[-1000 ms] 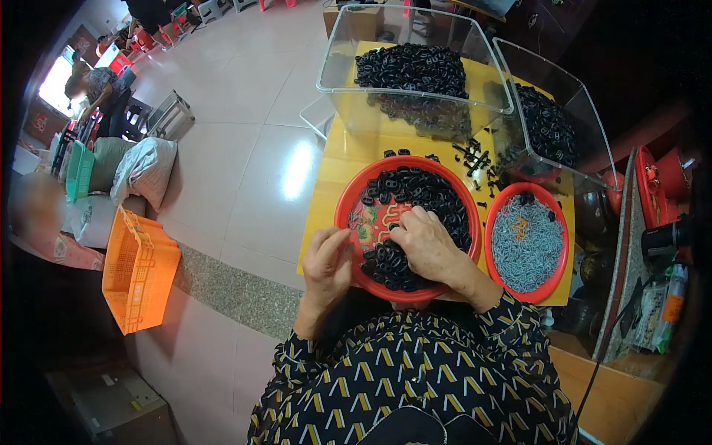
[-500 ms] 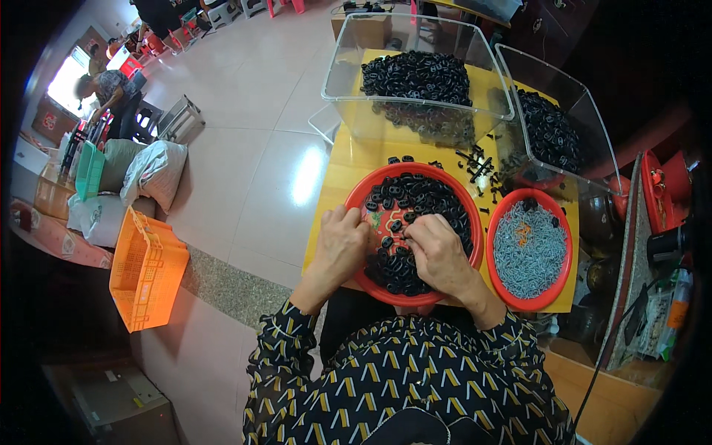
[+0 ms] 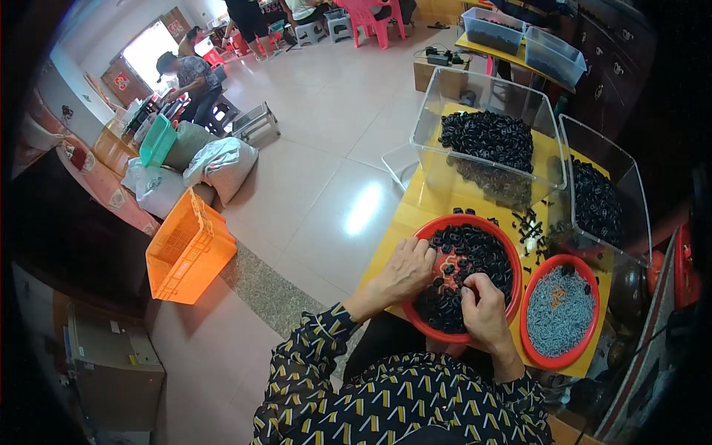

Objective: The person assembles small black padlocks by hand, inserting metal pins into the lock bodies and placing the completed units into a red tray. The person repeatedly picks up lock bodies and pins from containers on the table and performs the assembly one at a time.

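A round red basin (image 3: 512,245) stands in front of me, holding many small black plastic pieces (image 3: 482,256) with two holes each. Over its left rim is my left hand (image 3: 408,271), thumb hidden and fingers curled together. My right hand (image 3: 486,310) hangs over the near right part of the basin, thumb and forefinger pinched. Whatever either hand holds is too small or hidden to make out. Right of the basin, a second red tub (image 3: 528,337) is full of silvery screws (image 3: 560,315), with a few orange bits on top.
On the yellow table (image 3: 393,241) two clear bins (image 3: 486,174) (image 3: 604,196) hold heaps of black pieces. Loose black parts (image 3: 528,226) lie between bins and basin. An orange crate (image 3: 191,252) and white sacks (image 3: 222,167) stand on the floor at left. A person (image 3: 194,85) works beyond.
My view has swung left and up, so the table and basin sit lower and further right in the picture. Both hands stay over the basin, with small shifts of the fingers.
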### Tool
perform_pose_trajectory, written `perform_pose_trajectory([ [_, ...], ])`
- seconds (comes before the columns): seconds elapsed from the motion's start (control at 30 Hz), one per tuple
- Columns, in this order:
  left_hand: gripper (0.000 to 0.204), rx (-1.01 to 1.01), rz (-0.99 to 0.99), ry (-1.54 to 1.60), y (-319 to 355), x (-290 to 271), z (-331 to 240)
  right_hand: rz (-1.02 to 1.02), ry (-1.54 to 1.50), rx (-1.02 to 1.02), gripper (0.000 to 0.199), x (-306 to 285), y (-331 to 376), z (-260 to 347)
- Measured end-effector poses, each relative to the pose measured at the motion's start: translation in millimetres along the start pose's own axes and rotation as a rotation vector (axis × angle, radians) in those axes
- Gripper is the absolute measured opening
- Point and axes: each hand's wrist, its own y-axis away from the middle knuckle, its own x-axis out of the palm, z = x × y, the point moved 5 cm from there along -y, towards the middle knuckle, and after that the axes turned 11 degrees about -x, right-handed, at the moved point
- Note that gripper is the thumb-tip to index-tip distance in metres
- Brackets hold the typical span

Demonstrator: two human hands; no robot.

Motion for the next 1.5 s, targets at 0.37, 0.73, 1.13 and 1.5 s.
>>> perform_pose_trajectory([
  [0.37,0.022,-0.241,-0.168,0.749,10,-18,-9,-0.104,-0.323,0.286,0.008,9,14,-28],
  [0.73,0.007,-0.434,0.103,1.461,33,-2,-40,-0.105,-0.532,0.258,0.011,14,21,-7],
  [1.13,0.005,-0.417,0.082,1.454,36,2,-44,-0.121,-1.013,0.429,0.012,21,21,-28],
  [1.5,0.007,-0.697,0.088,2.173,49,23,-27,-0.007,-0.758,0.449,0.005,11,27,-15],
])
